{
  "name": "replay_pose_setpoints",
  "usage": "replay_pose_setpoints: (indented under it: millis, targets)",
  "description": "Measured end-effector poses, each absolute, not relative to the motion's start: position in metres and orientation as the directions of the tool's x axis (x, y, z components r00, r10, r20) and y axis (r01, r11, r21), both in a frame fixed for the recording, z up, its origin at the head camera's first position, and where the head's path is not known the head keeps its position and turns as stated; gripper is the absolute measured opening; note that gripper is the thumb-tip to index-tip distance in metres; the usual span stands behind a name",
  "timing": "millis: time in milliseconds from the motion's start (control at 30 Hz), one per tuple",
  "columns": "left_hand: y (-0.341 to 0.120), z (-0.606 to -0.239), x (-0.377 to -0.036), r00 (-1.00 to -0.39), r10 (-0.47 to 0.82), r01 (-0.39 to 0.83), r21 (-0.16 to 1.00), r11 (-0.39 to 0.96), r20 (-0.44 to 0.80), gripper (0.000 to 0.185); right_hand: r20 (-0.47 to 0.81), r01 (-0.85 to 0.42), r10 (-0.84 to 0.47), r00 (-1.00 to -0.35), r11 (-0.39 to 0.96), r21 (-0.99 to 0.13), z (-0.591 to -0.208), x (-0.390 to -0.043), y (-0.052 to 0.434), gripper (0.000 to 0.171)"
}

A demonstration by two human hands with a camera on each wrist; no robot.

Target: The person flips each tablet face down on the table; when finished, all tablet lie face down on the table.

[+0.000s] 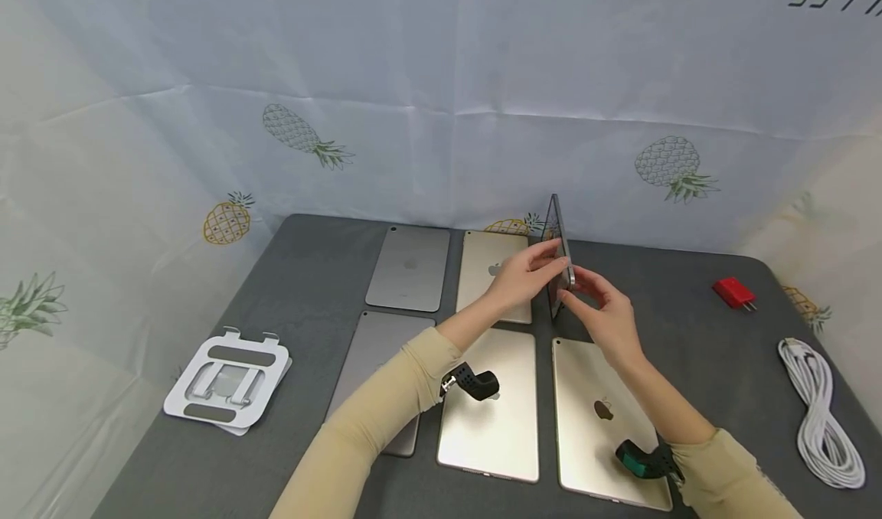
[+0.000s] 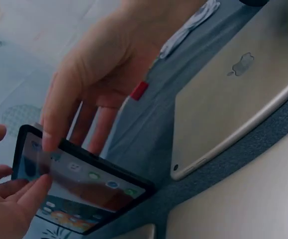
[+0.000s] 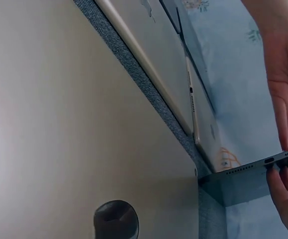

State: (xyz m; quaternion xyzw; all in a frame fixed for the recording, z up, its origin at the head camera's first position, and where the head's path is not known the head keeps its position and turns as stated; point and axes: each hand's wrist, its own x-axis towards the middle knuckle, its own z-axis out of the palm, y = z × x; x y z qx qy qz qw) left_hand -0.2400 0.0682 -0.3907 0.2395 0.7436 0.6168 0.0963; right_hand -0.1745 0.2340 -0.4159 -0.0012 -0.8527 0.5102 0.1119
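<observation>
Both hands met over the middle of the counter [image 1: 689, 335], holding one tablet [image 1: 560, 255] upright on its edge between them. The left hand [image 1: 525, 278] pressed its fingers against one face of the tablet, with its thumb side toward the person; in the left wrist view that tablet's screen [image 2: 79, 186] was lit and showed rows of icons. The right hand [image 1: 606, 316] pinched the near edge of the tablet, fingers curled round it, and the right wrist view showed the fingertips [image 3: 283, 181] on the edge that carries the port and speaker holes.

Below the hands, toward the person, two gold tablets [image 1: 491, 404] lay face down side by side. Beyond the left hand another gold tablet [image 1: 485, 262] lay face down, and to its left lay two grey ones [image 1: 411, 266]. Well to the left of the hands sat a white folding stand [image 1: 227, 381]. Well to the right of the hands lay a red charger plug [image 1: 733, 292] and a coiled white cable [image 1: 820, 416].
</observation>
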Motion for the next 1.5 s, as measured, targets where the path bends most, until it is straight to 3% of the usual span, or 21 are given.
replay_pose_setpoints:
  millis: [133, 400, 733, 1133, 1500]
  targets:
    - [0.071, -0.384, -0.244, -0.870, 0.479, 0.234, 0.952, 0.197, 0.114, 0.059, 0.150, -0.086, 0.094, -0.984, 0.488, -0.868, -0.423, -0.177, 0.234, 0.061]
    - [0.071, -0.387, -0.243, -0.870, 0.487, 0.187, 0.964, 0.188, 0.074, 0.067, 0.039, 0.002, 0.077, -0.996, 0.470, -0.883, -0.432, -0.177, 0.235, 0.066]
    - [0.064, -0.392, -0.242, -0.907, 0.417, 0.077, 0.997, 0.023, 0.060, 0.062, 0.000, -0.006, -0.012, -1.000, 0.530, -0.848, -0.442, -0.183, 0.236, 0.067]
    - [0.059, -0.403, -0.236, -0.941, 0.337, -0.029, 0.985, -0.171, 0.031, 0.061, 0.049, -0.061, -0.036, -0.998, 0.619, -0.783, -0.447, -0.184, 0.240, 0.064]
    - [0.064, -0.421, -0.228, -0.942, 0.336, -0.110, 0.955, -0.277, -0.010, 0.059, -0.115, 0.124, 0.053, -0.992, 0.610, -0.783, -0.444, -0.171, 0.261, 0.099]
